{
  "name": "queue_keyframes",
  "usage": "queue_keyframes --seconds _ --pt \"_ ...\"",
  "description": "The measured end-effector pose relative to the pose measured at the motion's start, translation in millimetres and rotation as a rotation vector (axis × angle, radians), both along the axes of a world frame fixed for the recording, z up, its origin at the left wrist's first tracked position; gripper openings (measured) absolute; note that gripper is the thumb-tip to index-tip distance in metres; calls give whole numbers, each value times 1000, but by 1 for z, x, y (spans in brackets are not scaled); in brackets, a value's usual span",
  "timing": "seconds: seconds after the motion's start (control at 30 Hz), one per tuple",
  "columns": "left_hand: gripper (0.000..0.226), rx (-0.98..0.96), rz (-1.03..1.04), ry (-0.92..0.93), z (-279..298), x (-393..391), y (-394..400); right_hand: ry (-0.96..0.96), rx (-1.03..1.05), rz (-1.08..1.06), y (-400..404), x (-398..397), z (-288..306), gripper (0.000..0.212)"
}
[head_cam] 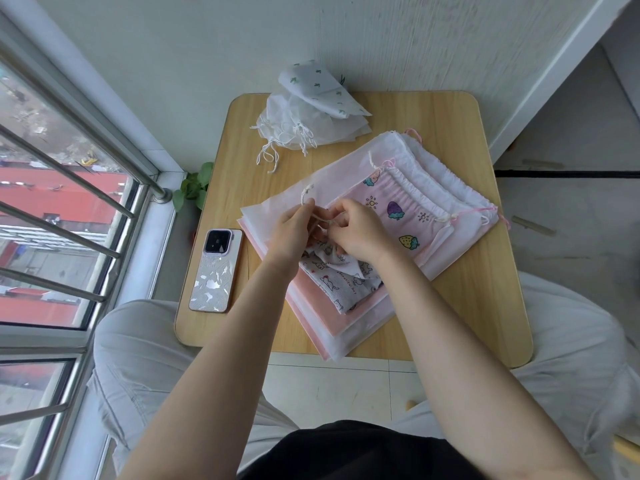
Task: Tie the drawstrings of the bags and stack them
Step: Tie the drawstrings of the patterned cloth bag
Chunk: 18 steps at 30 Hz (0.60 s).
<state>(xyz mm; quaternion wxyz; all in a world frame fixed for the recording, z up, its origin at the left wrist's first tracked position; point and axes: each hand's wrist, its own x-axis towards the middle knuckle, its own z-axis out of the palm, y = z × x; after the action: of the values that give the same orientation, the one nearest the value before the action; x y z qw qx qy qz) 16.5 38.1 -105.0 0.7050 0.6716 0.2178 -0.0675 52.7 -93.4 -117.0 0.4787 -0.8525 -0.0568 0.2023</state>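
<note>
Both hands' grip point(322, 221) hides the drawstring point(320, 216) knot.

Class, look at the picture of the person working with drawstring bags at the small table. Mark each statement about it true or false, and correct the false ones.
1. Both hands work the white drawstring of the cat-print bag. True: the left hand and right hand pinch it.
2. The phone lies on the right side of the wooden table. False: it lies near the left edge, beside the window.
3. A strawberry-print pink bag lies in the pile under the hands. True.
4. The bags with green prints are at the near edge of the table. False: they sit at the far edge, by the wall.
</note>
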Motion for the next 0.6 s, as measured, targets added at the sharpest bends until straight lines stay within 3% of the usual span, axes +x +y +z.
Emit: queue_keyframes --seconds 0.1,0.27,0.37,0.5,0.6 --pt "44 -15 -9 0 -6 0 1 24 17 33 0 -1 -1 11" --pt "47 -109 63 51 -13 2 6 331 340 88 -20 5 2 5" --pt "44 -98 71 78 -13 2 7 354 422 36 -24 5 3 6" --pt "46 -149 98 85 -17 4 7 477 932 -362 -18 5 11 21" --pt "52 -392 164 56 -16 3 12 591 1295 -532 -17 5 12 28"
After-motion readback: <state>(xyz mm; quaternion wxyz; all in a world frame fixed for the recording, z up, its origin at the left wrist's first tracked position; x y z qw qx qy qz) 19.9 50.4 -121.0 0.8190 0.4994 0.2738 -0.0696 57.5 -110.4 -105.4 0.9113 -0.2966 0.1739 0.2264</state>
